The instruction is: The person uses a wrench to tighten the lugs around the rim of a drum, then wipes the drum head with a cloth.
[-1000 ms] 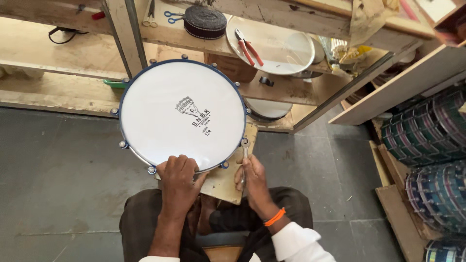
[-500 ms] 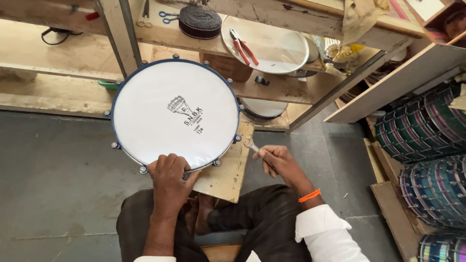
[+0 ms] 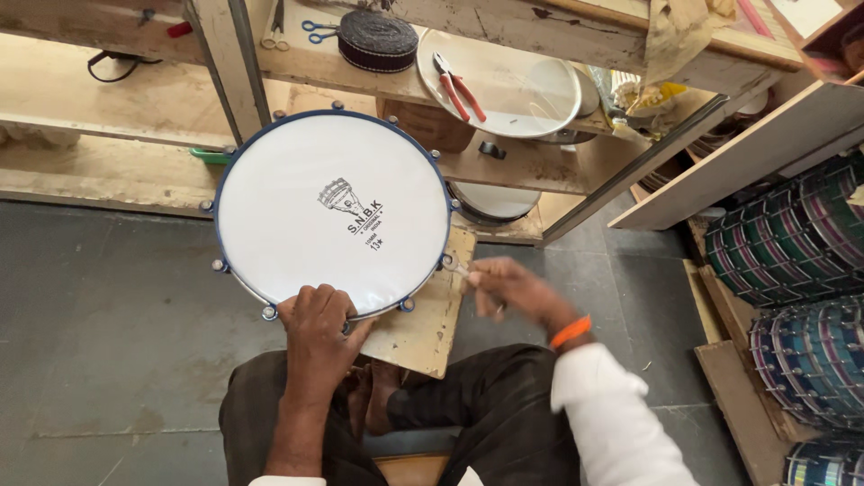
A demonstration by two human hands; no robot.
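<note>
A round drum (image 3: 328, 211) with a white head, a dark blue rim and metal lugs rests on a wooden board (image 3: 423, 328) in front of my knees. My left hand (image 3: 317, 326) presses down on the drum's near edge, fingers curled over the rim. My right hand (image 3: 507, 288) is blurred to the right of the drum and grips a small metal tuning tool (image 3: 456, 265) whose tip sits at a lug on the drum's right rim.
Wooden shelves behind the drum carry a loose drum skin (image 3: 513, 85) with red-handled pliers (image 3: 459, 87), blue-handled scissors (image 3: 317, 31) and a dark coil of strap (image 3: 378, 40). Stacked shiny drum shells (image 3: 792, 243) fill racks at right. Grey floor (image 3: 99, 306) lies at left.
My right hand has moved from the drum's near rim out to its right side with the tool. The drum sits slightly turned; my left hand stays on the near edge.
</note>
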